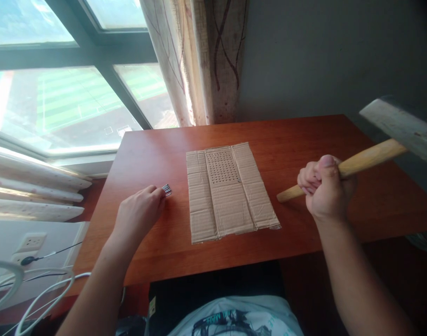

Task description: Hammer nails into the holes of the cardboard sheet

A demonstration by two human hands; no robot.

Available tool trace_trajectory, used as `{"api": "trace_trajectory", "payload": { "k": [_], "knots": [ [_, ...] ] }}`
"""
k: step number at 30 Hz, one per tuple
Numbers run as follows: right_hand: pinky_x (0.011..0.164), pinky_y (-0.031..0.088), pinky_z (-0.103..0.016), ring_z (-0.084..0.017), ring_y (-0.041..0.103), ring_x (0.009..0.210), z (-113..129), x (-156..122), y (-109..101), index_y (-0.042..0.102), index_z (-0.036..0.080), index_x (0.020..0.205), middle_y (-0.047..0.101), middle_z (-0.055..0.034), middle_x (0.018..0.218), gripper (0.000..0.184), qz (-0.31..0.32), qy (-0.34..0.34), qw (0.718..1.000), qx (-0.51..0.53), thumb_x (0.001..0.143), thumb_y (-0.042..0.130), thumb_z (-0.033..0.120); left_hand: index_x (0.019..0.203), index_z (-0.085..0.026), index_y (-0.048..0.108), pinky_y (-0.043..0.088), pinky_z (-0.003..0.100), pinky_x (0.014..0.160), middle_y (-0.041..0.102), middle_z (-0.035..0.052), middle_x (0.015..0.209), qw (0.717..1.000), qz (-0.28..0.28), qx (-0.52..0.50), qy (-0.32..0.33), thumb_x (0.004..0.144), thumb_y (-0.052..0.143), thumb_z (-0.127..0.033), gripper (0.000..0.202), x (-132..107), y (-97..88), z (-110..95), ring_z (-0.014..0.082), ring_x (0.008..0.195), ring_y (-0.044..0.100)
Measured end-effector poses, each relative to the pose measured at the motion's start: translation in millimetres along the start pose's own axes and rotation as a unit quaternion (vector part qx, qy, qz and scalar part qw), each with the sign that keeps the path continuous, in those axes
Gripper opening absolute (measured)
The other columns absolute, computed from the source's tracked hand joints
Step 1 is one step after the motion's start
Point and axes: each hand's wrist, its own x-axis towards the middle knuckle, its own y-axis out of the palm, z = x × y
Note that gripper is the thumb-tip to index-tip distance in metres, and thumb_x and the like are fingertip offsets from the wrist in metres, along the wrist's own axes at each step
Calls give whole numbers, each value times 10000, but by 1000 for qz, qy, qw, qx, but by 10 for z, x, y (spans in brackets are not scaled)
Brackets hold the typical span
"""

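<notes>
My right hand (327,189) is wrapped round the wooden handle of a hammer (371,157), raised over the right side of the table. The hammer's grey metal head points up and to the right, partly cut off by the frame edge. Pinched in the fingertips of my left hand (139,210) are several thin metal nails (167,189), just left of the cardboard. Between my hands lies a flat piece of creased brown cardboard (234,205). A grid of small dark dots covers its upper middle panel; whether they are holes or nail heads I cannot tell.
The reddish-brown wooden table (157,242) has its far edge near the grey wall and a patterned curtain (199,60). A window (69,102) is at the left. White cables (47,298) and a wall socket (33,241) are at the lower left.
</notes>
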Motion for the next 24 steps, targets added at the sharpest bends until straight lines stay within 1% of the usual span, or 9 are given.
{"api": "trace_trajectory", "payload": {
  "k": [2, 5, 7, 10, 11, 13, 15, 18, 24],
  "knots": [
    [353, 147, -236, -43, 240, 336, -5, 1, -2, 322, 206, 549, 264, 83, 439, 506, 1, 2, 1000, 2, 905, 627, 397, 854, -231, 683, 300, 280, 510, 699, 55, 906, 999, -27, -32, 0, 910, 499, -331, 217, -3, -77, -30, 196, 667, 621],
    [355, 157, -229, -41, 247, 339, -13, 0, -2, 327, 201, 551, 266, 85, 443, 498, 3, -1, 1000, 2, 905, 632, 374, 851, -223, 673, 428, 263, 586, 685, 20, 837, 978, -99, -182, 15, 862, 570, -300, 129, 6, -243, -126, 144, 644, 595],
    [355, 164, -224, -39, 247, 339, -16, -3, 0, 326, 199, 551, 263, 88, 444, 504, 4, -6, 1000, -1, 908, 630, 385, 851, -205, 667, 482, 246, 627, 668, 7, 767, 937, -132, -322, 17, 835, 617, -280, 91, 31, -367, -244, 126, 654, 601],
    [356, 165, -223, -38, 251, 343, -16, -9, 7, 323, 199, 552, 266, 88, 448, 511, 1, -6, 1000, -8, 904, 635, 399, 867, -175, 650, 535, 238, 650, 683, 16, 777, 854, -134, -502, 19, 792, 686, -256, 116, 109, -523, -507, 125, 686, 643],
    [356, 164, -224, -39, 254, 344, -14, -10, 11, 322, 199, 553, 267, 87, 449, 512, 0, -6, 1000, -9, 903, 635, 404, 875, -170, 650, 544, 236, 656, 690, 21, 793, 831, -126, -540, 33, 785, 698, -243, 125, 146, -558, -609, 125, 699, 653],
    [355, 160, -224, -40, 255, 345, -12, -9, 18, 317, 200, 555, 264, 87, 450, 517, 0, -2, 1000, -5, 901, 637, 411, 888, -166, 657, 551, 223, 658, 705, 26, 808, 806, -104, -578, 69, 789, 695, -216, 117, 234, -595, -811, 122, 713, 668],
    [353, 157, -222, -40, 249, 344, -12, -5, 22, 308, 203, 560, 255, 89, 450, 522, -1, 2, 1000, -3, 895, 645, 419, 869, -161, 657, 552, 213, 645, 713, 27, 790, 805, -84, -579, 99, 793, 685, -198, 89, 330, -591, -988, 117, 689, 669],
    [348, 159, -219, -40, 239, 342, -20, 3, 20, 302, 207, 569, 250, 92, 449, 534, -4, 2, 1000, -8, 881, 654, 461, 833, -157, 663, 540, 206, 618, 718, 24, 755, 825, -76, -544, 130, 799, 662, -193, 50, 456, -547, -1167, 106, 636, 652],
    [346, 170, -221, -43, 240, 341, -39, 4, 10, 305, 210, 571, 248, 91, 446, 532, -8, -2, 1000, -13, 886, 642, 476, 804, -170, 694, 487, 189, 579, 693, -4, 657, 880, -98, -441, 147, 801, 622, -180, 72, 546, -509, -1251, 84, 554, 588]
  ]
}}
